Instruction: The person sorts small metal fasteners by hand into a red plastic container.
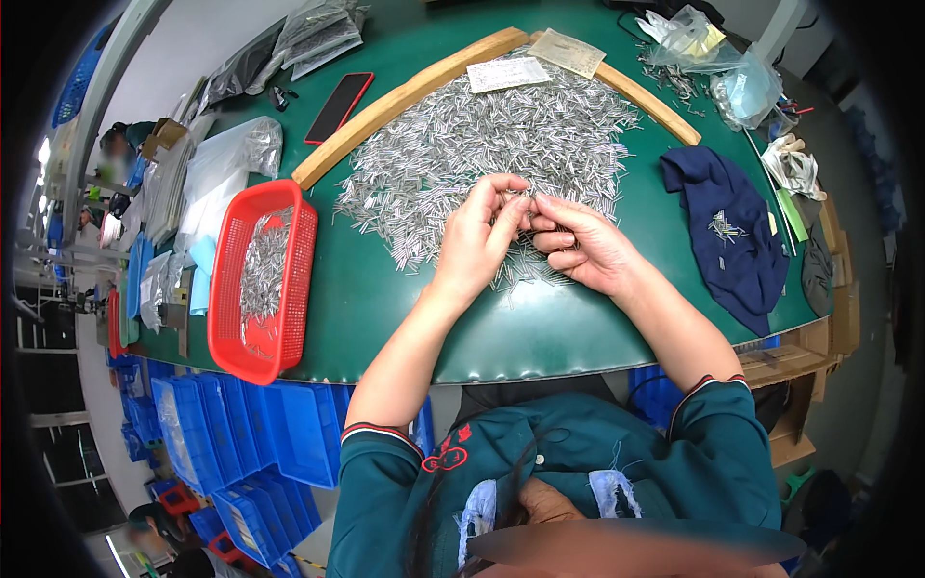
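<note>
Over the near part of a wide heap of small silvery metal pins (434, 159), both hands meet with their fingertips close together. My left hand (474, 236) is closed, thumb against the bent fingers. Thumb and forefinger of my right hand (590, 249) pinch at the same spot, its other fingers curled. Whatever lies between the fingertips is too small and too hidden to name. Left of the heap, a red plastic basket (225, 313) holds more pins (265, 270) and overhangs the table's near edge.
Wooden strips (409, 91) bound the heap's far side on the green table (385, 332), with a paper label (508, 74) on the pins. A red-edged phone (339, 108) lies far left. Dark blue cloth (727, 246) with some pins lies right. Blue bins (299, 433) stand below.
</note>
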Tool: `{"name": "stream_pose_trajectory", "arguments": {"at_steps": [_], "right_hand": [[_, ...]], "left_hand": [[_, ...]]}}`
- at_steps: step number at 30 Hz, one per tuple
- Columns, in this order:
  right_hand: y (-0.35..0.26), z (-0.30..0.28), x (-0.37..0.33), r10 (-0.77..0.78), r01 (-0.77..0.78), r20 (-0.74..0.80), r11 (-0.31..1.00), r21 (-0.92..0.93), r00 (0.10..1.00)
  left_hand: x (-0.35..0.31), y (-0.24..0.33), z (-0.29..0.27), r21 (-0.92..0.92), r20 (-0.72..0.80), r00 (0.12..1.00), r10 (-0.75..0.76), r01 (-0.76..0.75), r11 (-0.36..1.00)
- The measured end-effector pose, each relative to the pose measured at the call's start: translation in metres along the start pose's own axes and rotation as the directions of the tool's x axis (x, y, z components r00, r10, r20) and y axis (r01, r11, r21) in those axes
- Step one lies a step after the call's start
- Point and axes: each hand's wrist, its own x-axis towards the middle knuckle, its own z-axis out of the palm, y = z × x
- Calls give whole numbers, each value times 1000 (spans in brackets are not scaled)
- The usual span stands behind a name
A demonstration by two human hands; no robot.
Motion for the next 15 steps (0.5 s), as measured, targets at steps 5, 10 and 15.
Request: {"name": "stream_pose_trajectory", "arguments": {"at_steps": [5,10,15], "right_hand": [[-1,-2,0,2,-3,8,1000,25,1000],[-1,-5,2,32,-33,32,999,25,999],[-1,-4,1,46,-48,43,997,52,998]], "left_hand": [[1,2,-3,-4,25,997,-74,75,997],[1,4,-2,-3,14,999,-40,40,999],[0,7,-2,34,15,1000,-1,0,999]]}}
